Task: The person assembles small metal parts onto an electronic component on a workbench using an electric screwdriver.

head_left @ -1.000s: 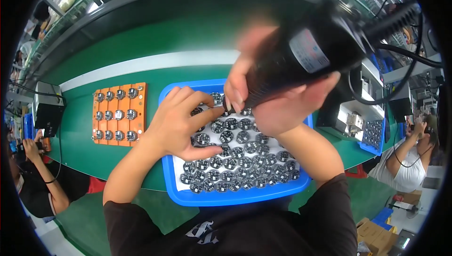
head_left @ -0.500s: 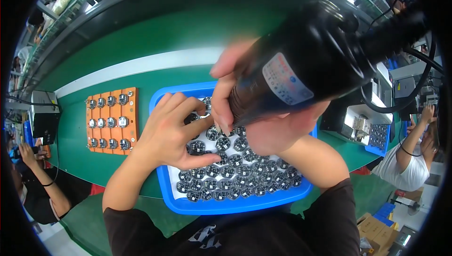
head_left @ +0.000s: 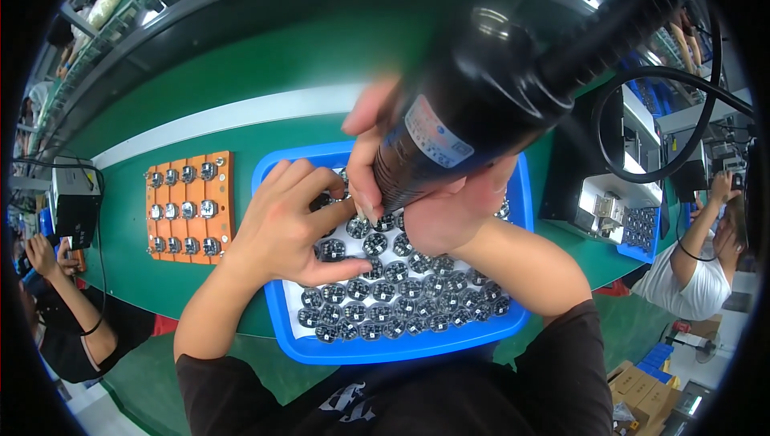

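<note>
My right hand (head_left: 449,215) grips a black electric screwdriver (head_left: 473,83), a thick cylinder with a pale label and a cable at its upper end. The tool leans down to the left over a blue tray (head_left: 269,292); its tip is hidden by my fingers. Small round black-and-silver electronic parts (head_left: 373,312) lie in rows on a white sheet in the tray. Beside the tool's lower end, my left hand (head_left: 277,219) rests over the parts, thumb and index finger apart. Its index fingertip is close to my right fingers; whether it presses on a part is hidden.
Left of the tray, an orange fixture board (head_left: 190,231) bears rows of small metal parts. A black-and-silver machine (head_left: 597,195) stands at the right, near a smaller blue tray (head_left: 640,235). The black cable (head_left: 622,167) loops above it. Other people work at both sides.
The screwdriver and my right hand have shifted left, and the tool is tilted a little more upright. My left hand has stayed nearly in place. The cable loop now shows more fully.
</note>
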The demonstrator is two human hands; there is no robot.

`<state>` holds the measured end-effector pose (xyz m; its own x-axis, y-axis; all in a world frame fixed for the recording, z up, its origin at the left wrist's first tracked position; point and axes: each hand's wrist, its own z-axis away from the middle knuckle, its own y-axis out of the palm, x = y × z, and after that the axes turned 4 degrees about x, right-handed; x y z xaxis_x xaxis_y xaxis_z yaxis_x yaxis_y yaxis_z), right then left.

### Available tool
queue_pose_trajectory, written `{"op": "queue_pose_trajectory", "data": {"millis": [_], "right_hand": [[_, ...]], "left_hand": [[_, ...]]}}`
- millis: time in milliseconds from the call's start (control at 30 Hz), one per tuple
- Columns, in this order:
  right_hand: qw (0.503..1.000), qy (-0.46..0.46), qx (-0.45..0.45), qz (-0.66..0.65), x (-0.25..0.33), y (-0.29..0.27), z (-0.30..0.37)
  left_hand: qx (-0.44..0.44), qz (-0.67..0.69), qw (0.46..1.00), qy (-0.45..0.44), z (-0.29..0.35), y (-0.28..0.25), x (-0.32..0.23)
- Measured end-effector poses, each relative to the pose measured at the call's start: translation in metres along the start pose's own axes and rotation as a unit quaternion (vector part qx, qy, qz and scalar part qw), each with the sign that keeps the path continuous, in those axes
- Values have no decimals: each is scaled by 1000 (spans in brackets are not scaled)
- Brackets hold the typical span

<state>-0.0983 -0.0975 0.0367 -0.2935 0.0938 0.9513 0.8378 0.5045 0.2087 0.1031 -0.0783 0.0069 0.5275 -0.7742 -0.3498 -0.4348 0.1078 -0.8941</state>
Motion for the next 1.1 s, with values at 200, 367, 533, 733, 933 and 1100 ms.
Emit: {"op": "queue_pose_trajectory", "data": {"millis": [200,367,533,733,933,1100], "right_hand": [[1000,4,4,3,3,4,-1],[985,-30,11,-171,-33,1,10],[980,-199,11,2,-31,10,-3],[969,-243,-4,40,-26,10,-1],[966,-258,-15,2,-16,13,4],[962,-224,-45,-152,13,0,35]], "left_hand": [[5,3,1000,-6,3,-1,-2],[15,-4,1000,-9,-1,1,-4],[59,33,995,-75,14,8,0],[63,79,992,-70,-4,6,-13],[54,18,998,-32,-4,5,-23],[-1,-25,1000,8,-7,8,-31]]}}
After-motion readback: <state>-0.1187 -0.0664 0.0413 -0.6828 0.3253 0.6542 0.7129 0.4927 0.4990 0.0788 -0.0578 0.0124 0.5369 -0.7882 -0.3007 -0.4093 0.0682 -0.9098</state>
